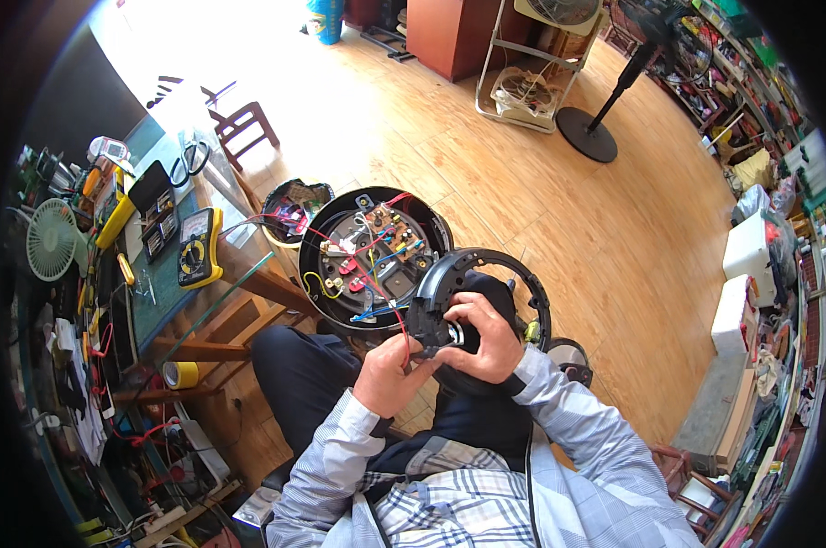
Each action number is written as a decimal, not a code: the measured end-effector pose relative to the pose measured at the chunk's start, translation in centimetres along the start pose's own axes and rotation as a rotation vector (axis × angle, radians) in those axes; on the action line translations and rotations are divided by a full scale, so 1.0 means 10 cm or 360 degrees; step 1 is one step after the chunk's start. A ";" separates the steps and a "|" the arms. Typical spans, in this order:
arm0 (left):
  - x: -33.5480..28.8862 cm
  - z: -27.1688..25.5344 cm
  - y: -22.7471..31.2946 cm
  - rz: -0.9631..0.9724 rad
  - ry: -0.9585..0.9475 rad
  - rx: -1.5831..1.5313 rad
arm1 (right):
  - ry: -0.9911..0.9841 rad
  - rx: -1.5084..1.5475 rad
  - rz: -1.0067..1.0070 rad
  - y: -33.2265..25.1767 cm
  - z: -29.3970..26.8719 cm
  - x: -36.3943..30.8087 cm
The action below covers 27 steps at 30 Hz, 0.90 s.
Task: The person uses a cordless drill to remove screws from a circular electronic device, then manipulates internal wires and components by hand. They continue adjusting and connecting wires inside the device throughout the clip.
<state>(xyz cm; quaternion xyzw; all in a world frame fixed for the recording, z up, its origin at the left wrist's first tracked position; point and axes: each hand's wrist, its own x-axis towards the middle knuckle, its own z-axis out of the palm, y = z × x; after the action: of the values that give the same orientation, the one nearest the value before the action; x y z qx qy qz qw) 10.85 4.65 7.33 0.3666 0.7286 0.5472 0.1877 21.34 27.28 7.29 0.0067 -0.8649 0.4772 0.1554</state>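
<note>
A black plastic ring-shaped housing (539,301) rests over my right thigh, its thick side toward my hands. My right hand (488,340) grips that thick side, fingers curled over it near a small round whitish part. My left hand (387,373) is closed at its left edge, thumb toward the right thumb, pinching a red wire (399,318); the wire's end is hidden by the fingers. Just beyond lies an open round black appliance base (315,294) with a brown circuit board (402,239) and red, blue and yellow wires inside.
At left, a glass-topped table (162,306) holds a yellow multimeter (199,247), scissors (191,163) and tools. A small basket (296,196) stands behind the base. Yellow tape (181,374) sits below the tabletop. A fan stand (588,134) is far right; cluttered shelves line the right.
</note>
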 end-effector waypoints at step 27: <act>-0.80 -0.14 -0.73 -0.0191 -0.0168 0.0148 | 0.1088 0.0226 0.0669 0.11 -0.74 -0.65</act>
<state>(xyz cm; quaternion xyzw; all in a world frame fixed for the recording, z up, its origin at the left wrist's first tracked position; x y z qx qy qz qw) 12.77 -3.15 -0.04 0.3588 0.7631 0.4805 0.2410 29.29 33.12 8.29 -0.3184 -0.7109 0.5319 0.3321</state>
